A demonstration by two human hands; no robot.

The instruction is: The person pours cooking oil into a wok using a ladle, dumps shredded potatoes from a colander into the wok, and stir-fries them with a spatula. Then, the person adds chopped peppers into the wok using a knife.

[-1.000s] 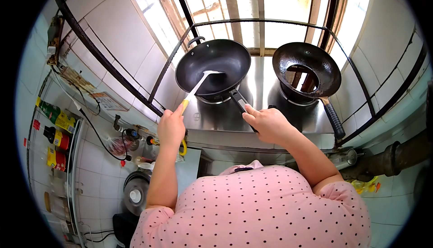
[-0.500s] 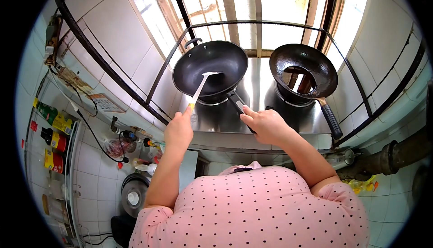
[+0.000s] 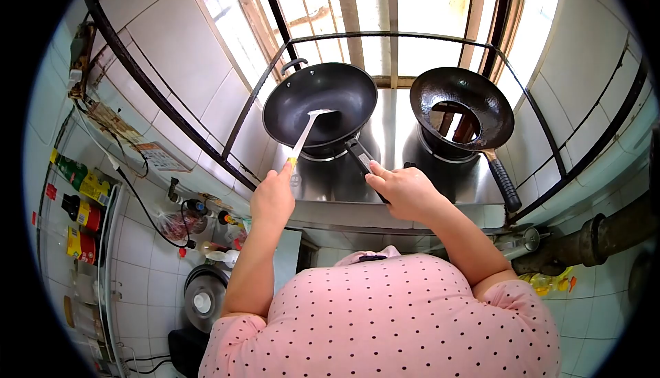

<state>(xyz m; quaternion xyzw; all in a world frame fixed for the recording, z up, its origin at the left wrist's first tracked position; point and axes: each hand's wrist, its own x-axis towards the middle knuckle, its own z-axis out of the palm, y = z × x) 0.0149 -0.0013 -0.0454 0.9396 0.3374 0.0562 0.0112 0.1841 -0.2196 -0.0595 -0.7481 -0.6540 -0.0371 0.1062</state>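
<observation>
Basically, the handle (image 3: pixel 358 152) is gripped by the R hand (image 3: pixel 405 191), fingers curled round, prob. to steady the wok. The spatula (image 3: pixel 303 137) is held by its yellow end in the L hand (image 3: pixel 271 200), fingers closed, prob. for reach w/o nearing hot metal. Its blade is angled down inside the wok (image 3: pixel 347 89), apparently touching. The stove (image 3: pixel 392 175) is set under the wok. Right of the wok, a 2nd pan (image 3: pixel 467 83) is unheld, w/ shiny reflections inside; beyond the wok, a window (image 3: pixel 427 6).
</observation>
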